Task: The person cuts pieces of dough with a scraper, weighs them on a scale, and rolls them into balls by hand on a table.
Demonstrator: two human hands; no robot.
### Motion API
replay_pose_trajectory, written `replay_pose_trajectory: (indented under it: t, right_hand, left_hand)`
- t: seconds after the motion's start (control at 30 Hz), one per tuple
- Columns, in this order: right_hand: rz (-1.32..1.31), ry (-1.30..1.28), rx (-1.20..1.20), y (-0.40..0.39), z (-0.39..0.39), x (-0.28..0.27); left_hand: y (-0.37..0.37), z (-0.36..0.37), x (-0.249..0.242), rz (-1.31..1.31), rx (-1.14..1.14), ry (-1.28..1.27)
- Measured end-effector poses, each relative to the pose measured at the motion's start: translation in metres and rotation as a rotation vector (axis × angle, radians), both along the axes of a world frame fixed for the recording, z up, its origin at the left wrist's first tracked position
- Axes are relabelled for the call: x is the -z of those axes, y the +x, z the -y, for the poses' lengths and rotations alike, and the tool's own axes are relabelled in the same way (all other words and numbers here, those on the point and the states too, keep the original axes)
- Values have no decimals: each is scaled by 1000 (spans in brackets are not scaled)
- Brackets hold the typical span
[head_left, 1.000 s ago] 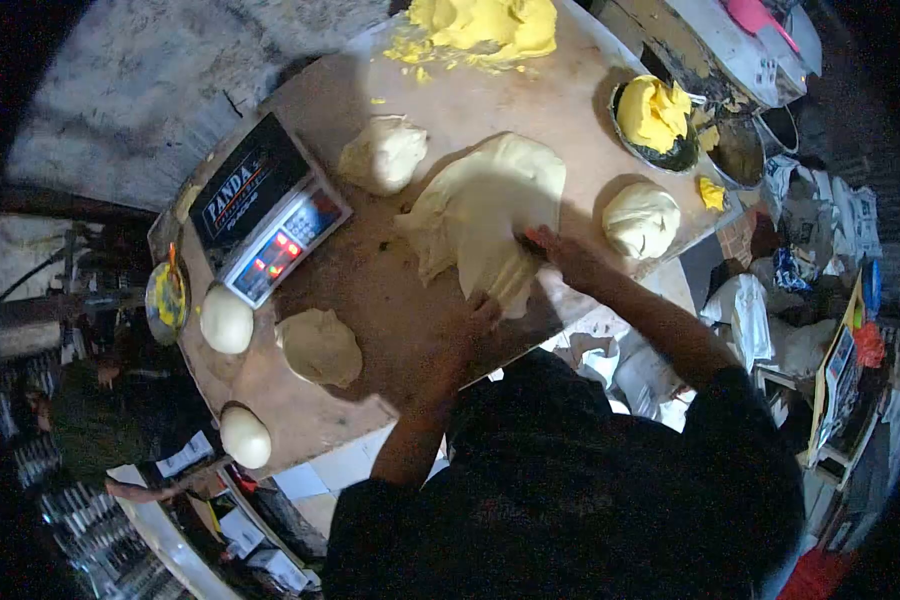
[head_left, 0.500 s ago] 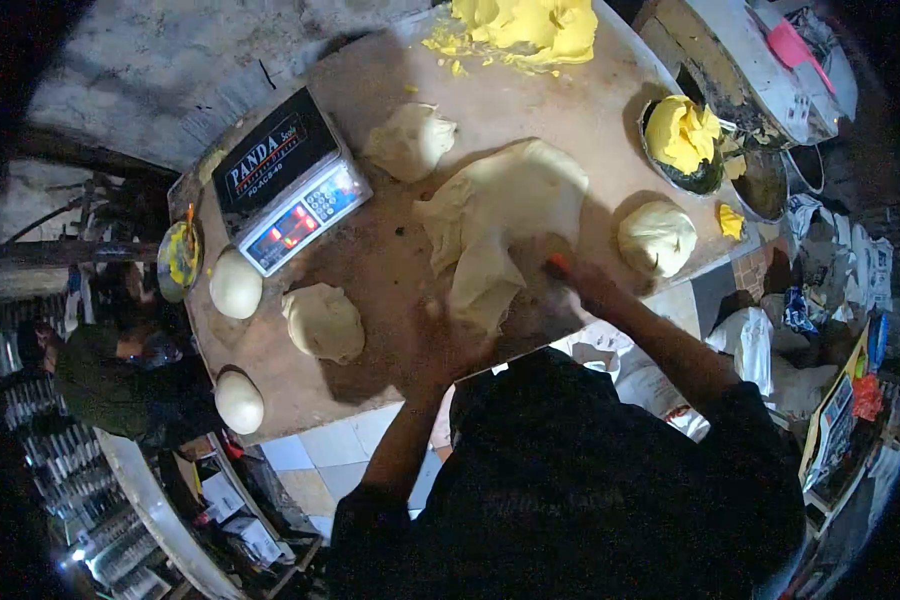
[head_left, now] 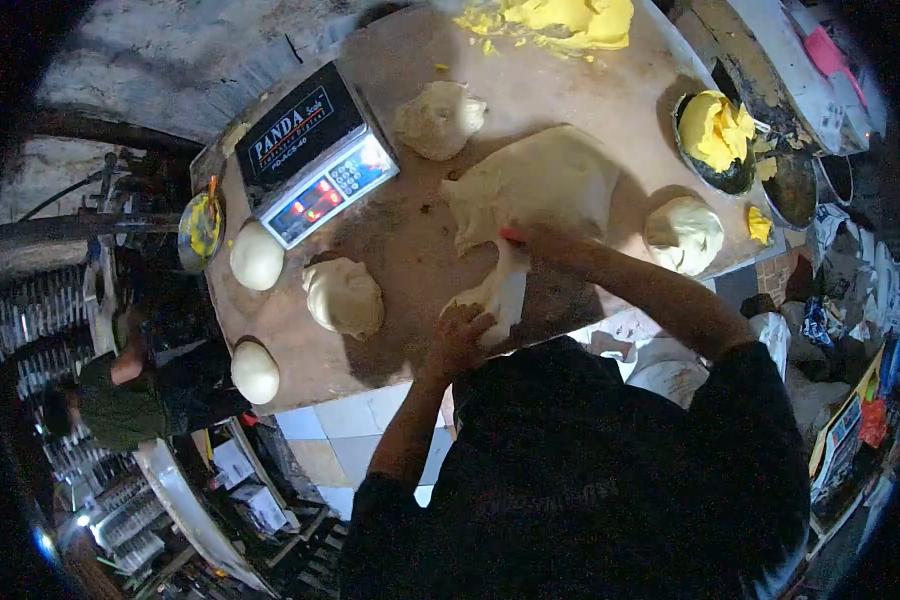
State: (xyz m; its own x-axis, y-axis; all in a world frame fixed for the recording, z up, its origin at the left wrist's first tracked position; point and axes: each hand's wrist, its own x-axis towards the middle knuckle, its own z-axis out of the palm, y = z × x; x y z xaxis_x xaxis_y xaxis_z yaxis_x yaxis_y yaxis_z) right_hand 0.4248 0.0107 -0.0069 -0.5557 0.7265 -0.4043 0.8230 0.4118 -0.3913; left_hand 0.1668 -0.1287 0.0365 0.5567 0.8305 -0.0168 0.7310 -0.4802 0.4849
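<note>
My left hand (head_left: 458,338) lies on the near end of a narrow strip of pale dough (head_left: 502,290), its fingers curled over the edge. At the strip's far end my right hand (head_left: 542,246) is closed around a red-handled tool (head_left: 513,235); the tool's working end is hidden under the hand. The strip runs up to a large, flattened mass of dough (head_left: 545,185) just beyond. Left of my left hand sits a rough dough lump (head_left: 343,297). Another lump (head_left: 440,120) lies farther back, and a folded dough ball (head_left: 684,235) rests to the right.
A digital scale (head_left: 315,150) with lit red digits stands at the left. Smooth dough balls (head_left: 257,256) line the table's (head_left: 390,240) left edge. Yellow fat (head_left: 570,22) lies at the back; more fills a bowl (head_left: 715,185) at the right. Another person (head_left: 120,390) is at the left.
My right hand has moved left and away from me onto the dough, carrying the red-handled tool. Beneath it, the dough's near flap has narrowed into a strip. The other person has shifted posture.
</note>
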Motion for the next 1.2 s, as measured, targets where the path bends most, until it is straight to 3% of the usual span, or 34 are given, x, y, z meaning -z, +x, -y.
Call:
replay_pose_trajectory:
  t: [0.03,0.1,0.13,0.2,0.27,0.3,0.33,0.37,0.4,0.43,0.47,0.5,0.53,0.57,0.7,0.73,0.77,0.83,0.93,1.0,1.07,1.13,1.2]
  right_hand:
    - [123,-106,-1,-4,2,-70]
    - [78,-168,58,-11,-3,-101]
    - [-96,-135,121,-7,0,-79]
    - [-162,71,26,-16,4,-41]
    - [40,428,-282,-40,4,-16]
    - [-65,302,-148,-50,1,-27]
    - [-167,177,-16,-56,-3,-41]
    - [-229,181,10,-60,-2,-43]
    - [-292,184,34,-63,-2,-44]
    - [-322,324,-47,-64,0,-37]
    - [-302,279,15,-74,3,-45]
    - [-281,237,77,-85,5,-55]
    - [-256,215,154,-93,11,-65]
    - [-217,166,292,-100,23,-75]
    - [-180,-8,993,-112,77,-95]
    - [-344,109,1033,-107,99,-80]
    - [-206,238,997,-106,113,-84]
    - [-279,252,1064,-108,127,-100]
    - [-210,289,1060,-90,145,-92]
    - [-315,308,1048,-76,148,-87]
    - [-351,332,1043,-64,151,-84]
    - [-312,367,1041,-51,153,-82]
    - [-326,335,1076,-32,158,-67]
  left_hand:
    - [-8,3,-7,33,34,-48]
    - [-21,-4,-24,107,94,-128]
    - [-31,-7,-38,140,80,-135]
    - [-54,-16,-82,210,45,-157]
    - [-87,-39,-121,229,48,-72]
    - [-108,-51,-130,234,56,-26]
    - [-133,-57,-126,781,-368,-406]
    - [-146,-70,-139,1067,-592,-581]
    - [-159,-82,-152,1398,-837,-682]
    - [-165,-113,-184,1477,-861,-563]
    - [-187,-139,-182,1039,-695,-83]
    - [-202,-168,-185,762,-523,209]
    - [-216,-198,-189,507,-400,542]
    - [-224,-229,-199,437,-286,723]
    - [-254,-351,-152,543,-136,613]
    - [-256,-372,-133,516,-144,599]
    - [-258,-389,-116,525,-154,533]
    - [-261,-413,-87,534,-178,404]
    - [-264,-428,-58,106,-141,652]
    - [-258,-410,-93,-93,-18,1014]
    - [-243,-382,-110,-61,-92,1066]
    - [-216,-348,-98,173,-424,727]
    - [-171,-288,-62,279,-396,403]
